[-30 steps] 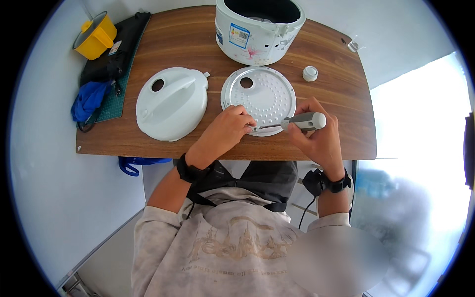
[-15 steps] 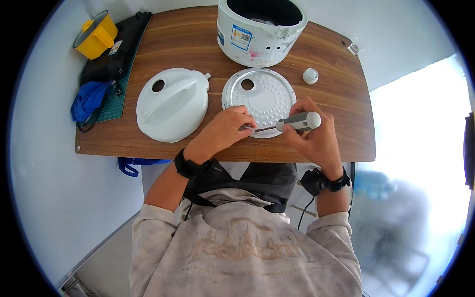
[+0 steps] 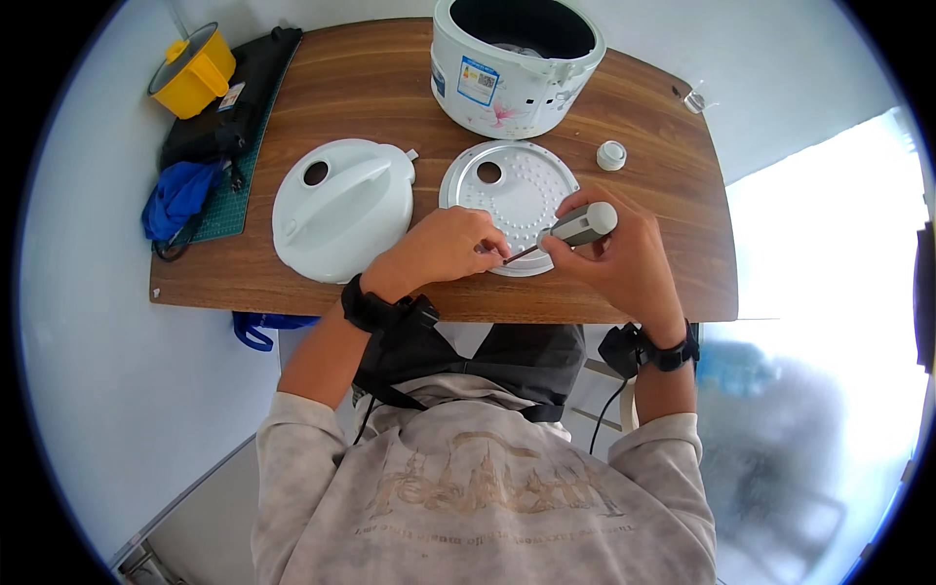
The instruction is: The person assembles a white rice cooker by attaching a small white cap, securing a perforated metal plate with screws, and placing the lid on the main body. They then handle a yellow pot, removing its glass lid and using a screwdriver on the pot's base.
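My right hand (image 3: 624, 255) grips a screwdriver (image 3: 583, 224) by its grey and white handle. The shaft slants down to the left, its tip close to my left fingertips. My left hand (image 3: 447, 248) is pinched together at the near edge of a round silvery metal plate (image 3: 525, 191) with raised dots and one round hole. Whatever lies between those fingers is too small or hidden to make out. To the left rests a white rice cooker lid (image 3: 341, 219) with a hole and a moulded handle.
A white rice cooker body (image 3: 507, 88) stands open behind the plate. A small white round cap (image 3: 611, 155) sits to its right. At the left are a yellow pot (image 3: 198, 78), a black case (image 3: 200, 136), a blue cloth (image 3: 180, 195) and a green cutting mat (image 3: 220, 213).
The screwdriver handle has shifted a little left and now tilts more upright, with my right hand turned along with it. My left hand stays at the plate's edge.
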The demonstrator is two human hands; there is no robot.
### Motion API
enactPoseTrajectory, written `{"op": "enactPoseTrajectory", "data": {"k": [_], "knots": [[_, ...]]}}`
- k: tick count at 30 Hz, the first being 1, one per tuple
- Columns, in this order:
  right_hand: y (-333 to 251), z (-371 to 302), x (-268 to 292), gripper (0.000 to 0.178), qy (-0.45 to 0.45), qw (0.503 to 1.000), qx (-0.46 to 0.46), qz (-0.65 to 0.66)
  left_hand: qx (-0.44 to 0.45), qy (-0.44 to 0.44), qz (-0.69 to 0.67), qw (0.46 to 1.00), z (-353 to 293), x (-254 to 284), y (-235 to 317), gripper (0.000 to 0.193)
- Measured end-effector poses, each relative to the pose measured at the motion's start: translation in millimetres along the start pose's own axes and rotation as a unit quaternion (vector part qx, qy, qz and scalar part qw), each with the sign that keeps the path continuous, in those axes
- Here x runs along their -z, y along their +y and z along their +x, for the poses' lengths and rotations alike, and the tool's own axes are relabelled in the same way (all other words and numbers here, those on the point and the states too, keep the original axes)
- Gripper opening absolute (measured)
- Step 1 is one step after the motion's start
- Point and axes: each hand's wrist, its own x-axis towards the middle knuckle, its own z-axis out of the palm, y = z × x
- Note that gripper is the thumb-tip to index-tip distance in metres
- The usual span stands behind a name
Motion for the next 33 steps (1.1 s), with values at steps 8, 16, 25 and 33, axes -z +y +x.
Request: {"op": "enactPoseTrajectory", "data": {"k": [8, 16, 25, 33], "knots": [[-9.8, -7.4, -6.8, 0.046, 0.035, 0.998, 0.042, 0.018, 0.004, 0.020, 0.021, 1.000, 0.1, -2.4, 7.3, 0.017], [-23.8, -11.3, 12.9, 0.046, -0.003, 0.987, 0.158, -0.016, 0.006, 0.054, 0.028, 0.998, -1.9, -9.0, 5.7, 0.015], [-25.9, -6.1, 23.0, 0.039, -0.017, 0.985, 0.167, -0.051, 0.021, 0.052, 0.014, 0.998, -0.7, -9.4, 4.8, 0.014], [-35.9, -3.9, 15.9, 0.033, -0.026, 0.984, 0.158, -0.073, 0.013, 0.055, 0.039, 0.998, -2.3, -10.1, 5.0, 0.018]]}}
